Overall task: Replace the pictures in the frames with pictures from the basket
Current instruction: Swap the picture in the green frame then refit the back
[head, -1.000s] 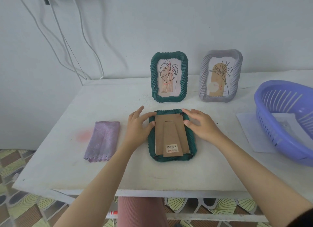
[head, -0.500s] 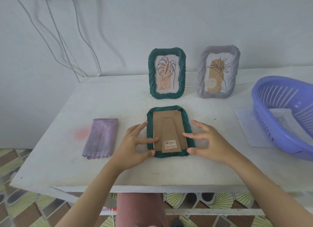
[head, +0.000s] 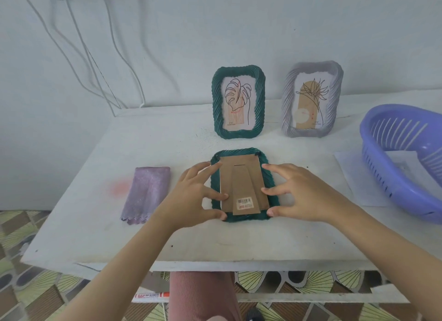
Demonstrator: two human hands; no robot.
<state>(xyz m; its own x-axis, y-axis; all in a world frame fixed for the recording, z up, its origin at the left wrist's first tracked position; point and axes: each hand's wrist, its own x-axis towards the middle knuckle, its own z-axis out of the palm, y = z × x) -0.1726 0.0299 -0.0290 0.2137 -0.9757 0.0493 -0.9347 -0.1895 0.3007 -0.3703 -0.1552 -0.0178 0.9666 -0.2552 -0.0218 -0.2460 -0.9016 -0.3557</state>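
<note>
In the middle, the left hand and right hand, fingers spread, touch the green frame; its cardboard back looks light and bendy, best lifted by an edge.

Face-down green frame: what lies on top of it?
On the green frame, a brown cardboard backing with a barcode sticker; the left hand and right hand touch its sides. Any picture underneath is covered.
</note>
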